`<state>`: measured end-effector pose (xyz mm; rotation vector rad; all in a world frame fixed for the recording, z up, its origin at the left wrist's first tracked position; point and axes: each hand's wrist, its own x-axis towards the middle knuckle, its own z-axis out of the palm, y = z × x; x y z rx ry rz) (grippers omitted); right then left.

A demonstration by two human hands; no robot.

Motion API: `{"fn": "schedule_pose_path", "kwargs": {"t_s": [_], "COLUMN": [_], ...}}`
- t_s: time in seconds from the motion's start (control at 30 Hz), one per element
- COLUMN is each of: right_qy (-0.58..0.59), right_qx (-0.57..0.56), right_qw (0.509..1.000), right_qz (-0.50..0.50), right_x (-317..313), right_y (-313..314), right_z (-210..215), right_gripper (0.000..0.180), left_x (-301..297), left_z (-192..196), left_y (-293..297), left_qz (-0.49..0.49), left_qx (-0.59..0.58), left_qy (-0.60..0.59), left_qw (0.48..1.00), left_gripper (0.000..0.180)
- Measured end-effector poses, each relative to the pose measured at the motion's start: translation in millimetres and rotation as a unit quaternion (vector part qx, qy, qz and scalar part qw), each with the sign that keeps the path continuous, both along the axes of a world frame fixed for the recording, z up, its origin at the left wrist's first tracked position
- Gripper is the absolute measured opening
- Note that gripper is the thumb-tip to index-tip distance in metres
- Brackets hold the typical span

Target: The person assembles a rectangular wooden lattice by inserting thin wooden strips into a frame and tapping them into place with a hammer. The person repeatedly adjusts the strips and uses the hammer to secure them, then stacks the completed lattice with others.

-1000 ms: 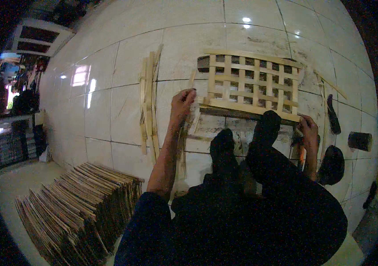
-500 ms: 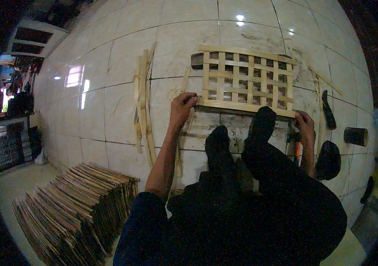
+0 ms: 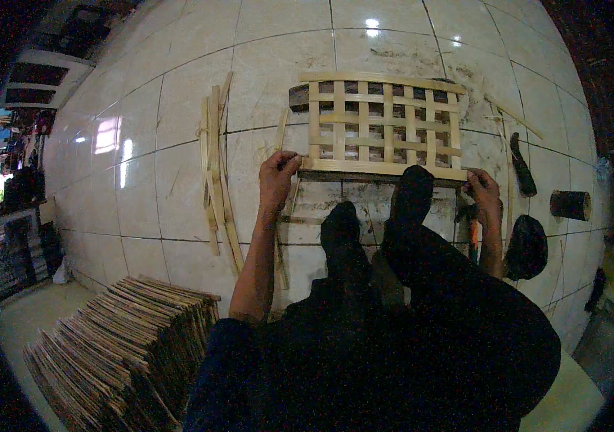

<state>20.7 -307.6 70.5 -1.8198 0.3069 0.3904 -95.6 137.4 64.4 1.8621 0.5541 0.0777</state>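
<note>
In the frame's upper centre, we see a lattice (image 3: 388, 126) of pale, flat woven strips with squarish gaps; our left hand (image 3: 279, 181) and right hand (image 3: 486, 196) pinch its lowest strip's (image 3: 372, 168) ends.

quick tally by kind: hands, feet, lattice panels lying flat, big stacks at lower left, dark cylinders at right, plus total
hands: 2, left hand and right hand
feet: 2, left foot and right foot
lattice panel: 1
big stack: 1
dark cylinder: 1
total: 7
</note>
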Motion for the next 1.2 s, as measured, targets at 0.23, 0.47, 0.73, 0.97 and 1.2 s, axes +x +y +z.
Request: {"fn": "schedule_pose_path", "kwargs": {"t_s": [0.23,0.47,0.73,0.97,1.2], "right_qy": [-0.011,0.061,-0.053,-0.021,-0.016], "right_qx": [0.044,0.294,0.084,0.211,0.165], "right_qw": [0.999,0.951,0.993,0.977,0.986], "right_qz": [-0.022,-0.074,0.061,0.019,0.017], "right_x": [20,13,16,33,11], "right_y": [-9,57,71,52,53], "right_z": [-2,62,88,100,56], "right_gripper": [0.029,0.028,0.043,0.052,0.035], "left_x": [31,98,135,119,92], "left_z": [41,145,206,104,72], "left_y": [-1,-39,-76,-110,-124], "left_qz": [0.108,0.018,-0.068,-0.347,-0.359], "left_qx": [-0.122,-0.552,0.135,0.507,0.44], "left_qy": [-0.032,-0.285,-0.275,-0.183,-0.184], "left_qw": [0.986,0.783,0.95,0.768,0.802], "left_gripper": [0.022,0.045,0.039,0.058,0.057]}}
